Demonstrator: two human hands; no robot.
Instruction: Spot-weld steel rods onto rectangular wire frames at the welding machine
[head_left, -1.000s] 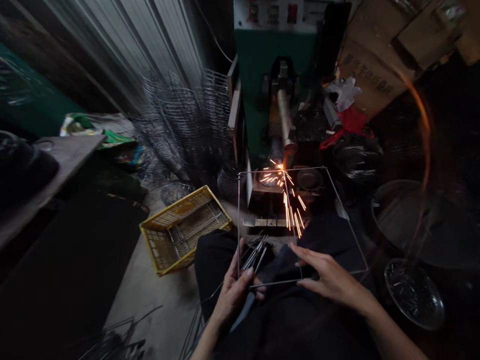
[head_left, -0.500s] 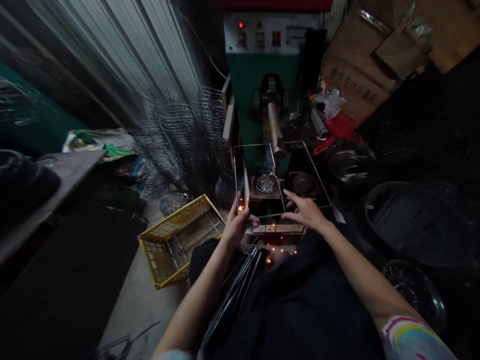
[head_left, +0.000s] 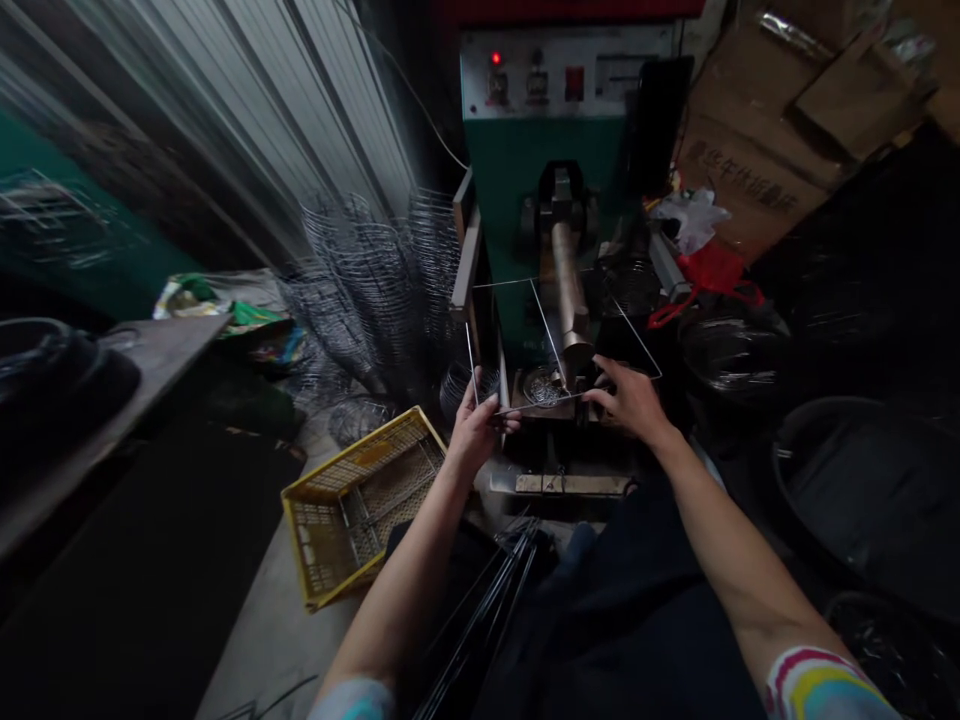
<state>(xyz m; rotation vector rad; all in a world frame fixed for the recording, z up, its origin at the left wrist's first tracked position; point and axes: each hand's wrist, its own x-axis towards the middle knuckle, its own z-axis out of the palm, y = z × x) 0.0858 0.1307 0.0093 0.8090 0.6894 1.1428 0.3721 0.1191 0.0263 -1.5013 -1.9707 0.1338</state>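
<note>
A thin rectangular wire frame [head_left: 549, 331] with a crossbar is held level in front of the green machine [head_left: 499, 180]. My left hand [head_left: 477, 425] grips its near left corner, thumb and fingers closed on the wire. My right hand [head_left: 628, 398] pinches the near side right of the crossbar. The crossbar's near end is at the tip of the machine's metal arm [head_left: 568, 290]. Below that tip is a round dish [head_left: 541, 388] of small metal pieces. Loose metal rods [head_left: 487, 600] lie across my lap.
A yellow plastic crate [head_left: 330, 480] is on the floor at left. Stacks of wire racks [head_left: 360, 260] stand behind it, and a table [head_left: 161, 370] is further left. Cardboard [head_left: 757, 170] and a large dark tub [head_left: 795, 415] are on the right.
The wire frame has moved forward, bringing its crossbar end to the machine arm's tip. Flying sparks are gone. The view has shifted slightly. Both hands still hold the frame.
</note>
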